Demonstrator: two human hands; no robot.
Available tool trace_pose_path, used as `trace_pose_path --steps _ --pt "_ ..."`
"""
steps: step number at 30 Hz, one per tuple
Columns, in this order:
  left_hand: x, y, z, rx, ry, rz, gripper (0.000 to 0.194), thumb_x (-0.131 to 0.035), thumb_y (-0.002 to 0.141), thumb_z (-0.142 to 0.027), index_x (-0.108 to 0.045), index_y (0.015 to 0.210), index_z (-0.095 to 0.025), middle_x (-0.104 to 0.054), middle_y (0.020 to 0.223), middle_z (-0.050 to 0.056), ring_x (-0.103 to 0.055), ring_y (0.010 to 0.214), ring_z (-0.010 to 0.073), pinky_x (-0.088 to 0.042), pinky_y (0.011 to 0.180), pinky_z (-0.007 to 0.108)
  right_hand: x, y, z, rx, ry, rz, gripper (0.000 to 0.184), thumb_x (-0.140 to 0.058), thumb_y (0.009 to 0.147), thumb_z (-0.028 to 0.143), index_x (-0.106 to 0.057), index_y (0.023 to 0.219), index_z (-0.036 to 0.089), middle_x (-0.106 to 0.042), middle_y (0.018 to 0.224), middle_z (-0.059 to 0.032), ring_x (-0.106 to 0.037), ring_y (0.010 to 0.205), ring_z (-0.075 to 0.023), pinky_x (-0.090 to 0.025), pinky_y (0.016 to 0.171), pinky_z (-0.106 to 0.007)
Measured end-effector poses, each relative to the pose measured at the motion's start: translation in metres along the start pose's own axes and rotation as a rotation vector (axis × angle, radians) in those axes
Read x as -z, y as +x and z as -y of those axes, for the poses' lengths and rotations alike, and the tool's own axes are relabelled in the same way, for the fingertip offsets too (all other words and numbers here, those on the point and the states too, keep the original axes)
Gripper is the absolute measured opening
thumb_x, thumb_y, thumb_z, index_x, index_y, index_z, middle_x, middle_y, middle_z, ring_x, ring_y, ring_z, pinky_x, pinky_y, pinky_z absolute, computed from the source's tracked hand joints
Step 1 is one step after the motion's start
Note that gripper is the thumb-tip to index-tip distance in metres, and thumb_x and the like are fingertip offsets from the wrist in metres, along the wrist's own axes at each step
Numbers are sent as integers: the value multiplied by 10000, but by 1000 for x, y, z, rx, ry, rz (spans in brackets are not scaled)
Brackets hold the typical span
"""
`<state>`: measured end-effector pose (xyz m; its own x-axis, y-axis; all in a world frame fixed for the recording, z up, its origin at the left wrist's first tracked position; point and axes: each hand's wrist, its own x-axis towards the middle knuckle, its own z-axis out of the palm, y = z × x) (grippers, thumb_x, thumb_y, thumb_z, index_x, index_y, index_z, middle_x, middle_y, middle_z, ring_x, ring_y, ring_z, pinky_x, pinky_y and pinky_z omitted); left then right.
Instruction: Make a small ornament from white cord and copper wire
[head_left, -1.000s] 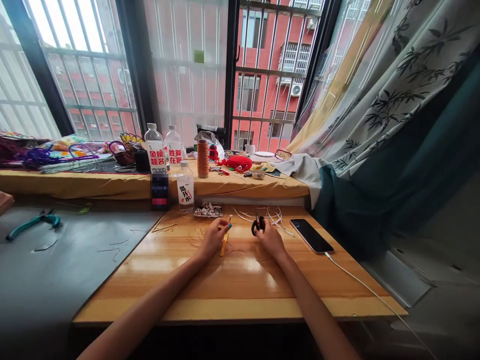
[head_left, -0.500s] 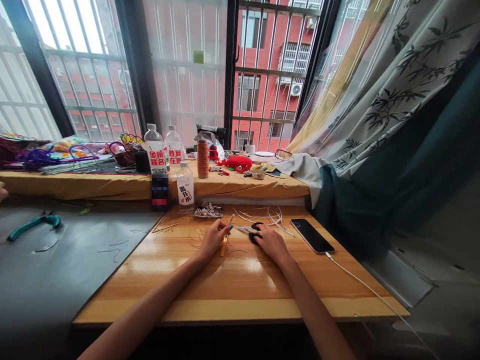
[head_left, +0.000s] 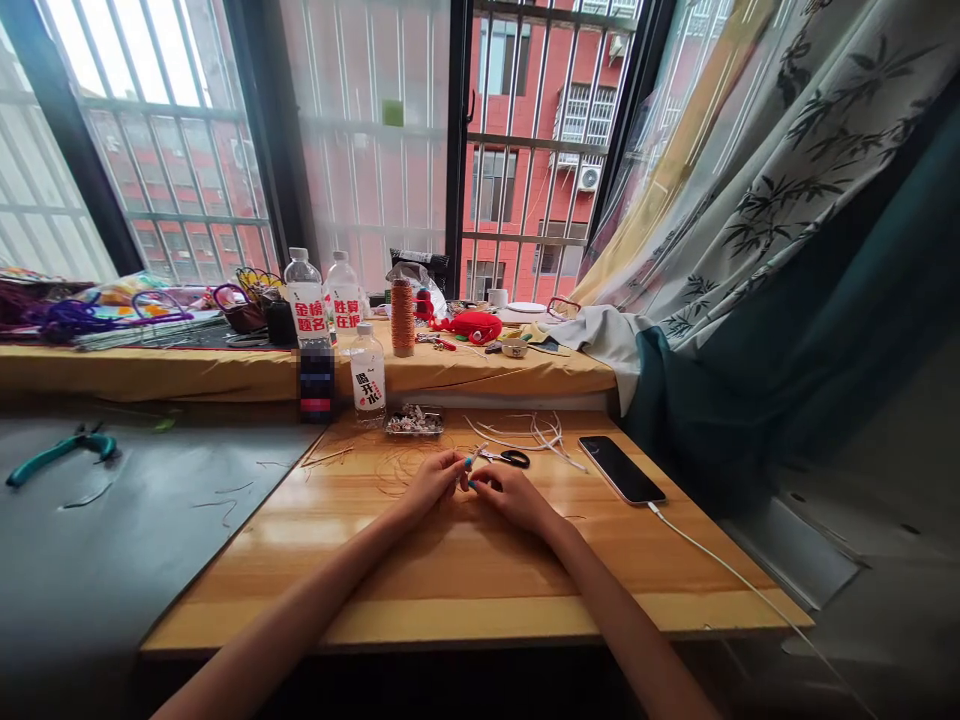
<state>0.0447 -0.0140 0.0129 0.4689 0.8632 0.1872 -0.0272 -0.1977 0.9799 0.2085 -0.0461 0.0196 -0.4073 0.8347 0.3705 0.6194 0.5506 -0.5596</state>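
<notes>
Over the middle of the wooden table [head_left: 495, 560], my left hand [head_left: 435, 482] pinches a thin pale strip [head_left: 481, 449], whose tip sticks out past the fingers. My right hand [head_left: 514, 495] is close beside it, thumb and fingertips drawn together at the lower part of the strip. Whatever those right fingertips grip is too small to make out. Just beyond the hands lie black-handled scissors [head_left: 516, 459], touched by neither hand. Fine brown threads [head_left: 394, 470] curl on the wood left of the hands.
White cords [head_left: 551, 435] and a charging phone [head_left: 621, 470] lie to the right. A small tray of bits [head_left: 415, 420] and a water bottle [head_left: 368, 375] stand behind. Teal pliers [head_left: 60, 452] rest on the grey surface. A spool of brown thread [head_left: 403, 318] stands on the ledge.
My right hand has let go of the scissors, which now lie on the table, and has moved left to meet my left hand. The yellow end below my left hand no longer shows.
</notes>
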Motion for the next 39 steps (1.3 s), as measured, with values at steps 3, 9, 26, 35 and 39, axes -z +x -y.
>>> trace_pose_path --steps 3,9,26,35,39 --pt "1 0 1 -8 -40 61 291 -536 689 -424 -525 692 -134 -560 590 -28 -354 330 24 -205 311 162 -1 0 2 -5 20 -33 185 -438 790 189 -611 853 172 -600 789 -22 -498 679 -118 -365 629 -220" --pt "2 1 2 11 -168 162 291 -576 680 -408 -537 694 -120 -565 588 -14 -398 364 27 -271 370 163 2 1 6 -15 104 16 205 -424 759 139 -619 809 171 -589 740 -8 -489 653 -112 -357 609 -211" --pt "-2 -4 -7 112 -318 111 260 -603 658 -374 -494 691 -140 -480 485 -48 -354 334 26 -219 331 155 13 4 7 -316 836 52 224 -597 649 349 -518 720 152 -508 559 44 -410 447 -62 -281 458 -202" --pt "1 -5 -9 144 -307 113 242 -604 643 -348 -506 737 -147 -427 481 -69 -319 318 22 -165 303 162 19 7 -9 -405 1074 -277 301 -696 552 348 -522 706 157 -472 561 59 -381 447 -37 -263 451 -194" --pt "-1 -5 -8 147 -275 124 231 -614 636 -338 -502 707 -149 -400 445 -79 -294 318 18 -158 322 161 19 8 -14 -380 1121 -383 336 -696 546 320 -529 793 166 -487 553 62 -401 468 -43 -281 467 -189"
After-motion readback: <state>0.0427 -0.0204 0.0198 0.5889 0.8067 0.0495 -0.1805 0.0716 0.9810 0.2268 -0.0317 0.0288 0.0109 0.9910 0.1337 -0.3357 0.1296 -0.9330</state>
